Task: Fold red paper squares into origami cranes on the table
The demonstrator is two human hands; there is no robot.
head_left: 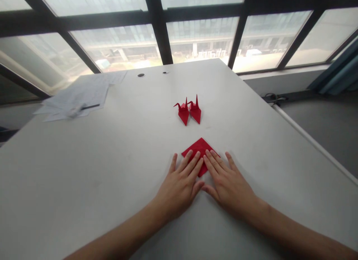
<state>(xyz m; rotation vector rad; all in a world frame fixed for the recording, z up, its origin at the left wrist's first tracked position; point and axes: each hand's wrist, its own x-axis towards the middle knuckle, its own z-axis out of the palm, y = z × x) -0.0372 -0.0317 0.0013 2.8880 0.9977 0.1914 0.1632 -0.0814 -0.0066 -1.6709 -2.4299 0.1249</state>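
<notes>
A folded sheet of red origami paper (201,143) lies flat on the white table, one corner pointing away from me. My left hand (180,183) rests on its left part with the fingers stretched out. On its right part lies my right hand (228,183), also flat with fingers extended. The fingertips of both hands nearly meet at the middle of the paper, and the thumbs come close together below it. Much of the paper's lower half is hidden under the fingers. Beyond it stand two red paper cranes, a left crane (184,112) and a right crane (195,110), side by side.
The white table (112,170) stretches to large windows at the back. Loose paper sheets (81,92) with a dark pen (91,106) lie at the far left. Two cable holes sit near the far edge. A blue curtain (337,75) hangs at the right.
</notes>
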